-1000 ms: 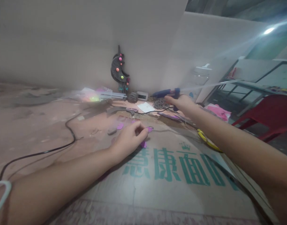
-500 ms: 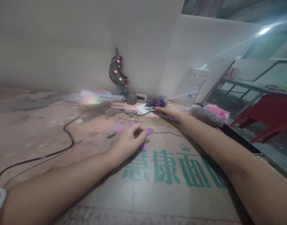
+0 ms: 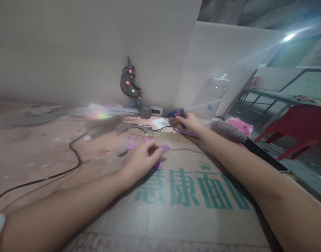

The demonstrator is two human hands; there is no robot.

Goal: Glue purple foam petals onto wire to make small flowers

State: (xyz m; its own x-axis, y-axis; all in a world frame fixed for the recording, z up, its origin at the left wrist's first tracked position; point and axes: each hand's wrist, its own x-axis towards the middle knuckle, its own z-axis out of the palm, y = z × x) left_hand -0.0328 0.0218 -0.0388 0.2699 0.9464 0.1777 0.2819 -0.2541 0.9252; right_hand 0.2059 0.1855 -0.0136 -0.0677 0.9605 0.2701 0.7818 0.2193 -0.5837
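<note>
My left hand (image 3: pixel 144 155) hovers low over the cardboard (image 3: pixel 155 218), thumb and fingers pinching a small purple piece (image 3: pixel 165 149). A grey strand of yarn (image 3: pixel 186 150) trails right from that piece. Other purple scraps (image 3: pixel 131 145) lie beside and under the hand. At the back of the table my right hand (image 3: pixel 190 122) is closed around a dark blue glue gun (image 3: pixel 173 113), its nozzle pointing left. Below the gun's tip lies a white paper (image 3: pixel 160 123). The gun's handle is mostly hidden by my fingers.
A black cord (image 3: pixel 76 154) runs across the left side. Against the wall hangs a grey moon decoration (image 3: pixel 127 82) with coloured balls. Behind my right forearm are a clear bottle (image 3: pixel 215 96), grey yarn (image 3: pixel 227 130) and a dark tablet-like slab (image 3: pixel 265 155). A red chair (image 3: pixel 299 122) stands beyond.
My right hand has raised the glue gun's nozzle away from the white paper, so the gun lies more level. My left hand keeps its pinch. The whole view has shifted slightly.
</note>
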